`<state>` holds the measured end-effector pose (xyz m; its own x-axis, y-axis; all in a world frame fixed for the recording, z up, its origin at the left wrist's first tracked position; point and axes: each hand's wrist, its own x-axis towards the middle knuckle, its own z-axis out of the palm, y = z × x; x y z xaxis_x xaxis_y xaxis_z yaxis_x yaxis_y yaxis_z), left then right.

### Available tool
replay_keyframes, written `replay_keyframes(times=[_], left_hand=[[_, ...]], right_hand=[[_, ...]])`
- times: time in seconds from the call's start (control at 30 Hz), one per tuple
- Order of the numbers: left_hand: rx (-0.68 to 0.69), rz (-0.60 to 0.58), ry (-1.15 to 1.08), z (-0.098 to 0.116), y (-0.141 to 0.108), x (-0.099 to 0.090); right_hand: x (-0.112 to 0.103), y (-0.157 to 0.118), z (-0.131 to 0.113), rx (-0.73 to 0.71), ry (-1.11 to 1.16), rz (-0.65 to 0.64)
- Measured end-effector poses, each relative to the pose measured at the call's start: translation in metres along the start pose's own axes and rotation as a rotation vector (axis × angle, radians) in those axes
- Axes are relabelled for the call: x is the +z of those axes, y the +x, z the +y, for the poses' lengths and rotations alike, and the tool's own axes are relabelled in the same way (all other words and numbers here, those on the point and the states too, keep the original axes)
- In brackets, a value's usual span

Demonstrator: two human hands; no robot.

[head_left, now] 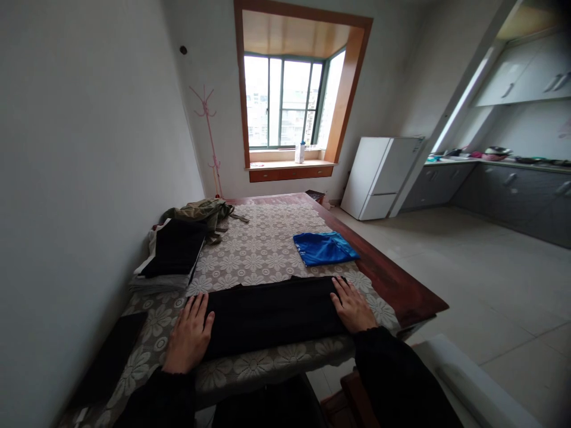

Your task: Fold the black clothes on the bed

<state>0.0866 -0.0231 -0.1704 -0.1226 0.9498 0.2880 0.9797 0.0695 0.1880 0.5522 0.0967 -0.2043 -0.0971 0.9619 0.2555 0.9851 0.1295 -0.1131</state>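
Note:
A black garment, folded into a long flat strip, lies across the near part of the table. What kind of garment it is I cannot tell. On its left end rests my left hand, open, with the fingers pointing away from me. My right hand lies flat on the opposite end, its fingers spread a little. Neither hand grips the cloth. Beyond the strip, to the right, sits a folded blue garment with white markings.
A lace-patterned cloth covers most of the wooden table. Folded clothes are stacked by the left wall, with an olive bag behind them. A black flat object lies at the near left. A white fridge stands beyond.

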Motion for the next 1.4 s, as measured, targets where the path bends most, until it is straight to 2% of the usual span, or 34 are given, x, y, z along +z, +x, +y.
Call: replay_keyframes(times=[0.1,0.27,0.47,0.57,0.73,0.9,1.0,1.13,1.23,1.3,1.4], left_hand=[[0.017,0.005,-0.046,-0.004,0.002,0.005],[-0.059,-0.038,-0.107,-0.006,-0.001,0.0],[-0.161,0.11,-0.159,-0.018,-0.027,-0.003],[-0.202,0.127,-0.228,-0.024,-0.043,-0.001],[-0.34,0.027,-0.326,-0.021,-0.062,-0.005],[-0.475,-0.059,-0.434,-0.014,-0.078,-0.031],[-0.534,-0.056,-0.612,-0.017,-0.084,-0.04],[-0.594,-0.028,-1.0,-0.018,-0.085,-0.04],[-0.75,0.126,-1.356,-0.01,-0.085,-0.04],[-0.888,0.218,-1.513,-0.004,-0.087,-0.043],[-1.036,0.153,-1.648,0.003,-0.089,-0.052]], right_hand=[[0.002,0.001,0.0,-0.009,0.05,0.007],[0.005,0.002,0.003,-0.001,0.085,0.01],[0.006,0.002,0.005,-0.016,0.078,0.019],[0.005,0.001,0.004,-0.009,0.075,0.013],[0.004,0.001,0.002,0.001,0.087,0.007],[0.005,0.001,0.004,0.002,0.089,0.006],[0.006,0.001,0.005,0.004,0.097,0.005],[0.005,0.001,0.006,-0.003,0.122,0.003],[0.003,0.001,0.006,-0.002,0.135,0.006],[0.002,0.0,0.005,0.001,0.142,0.009],[0.0,0.0,0.004,-0.003,0.154,0.007]])
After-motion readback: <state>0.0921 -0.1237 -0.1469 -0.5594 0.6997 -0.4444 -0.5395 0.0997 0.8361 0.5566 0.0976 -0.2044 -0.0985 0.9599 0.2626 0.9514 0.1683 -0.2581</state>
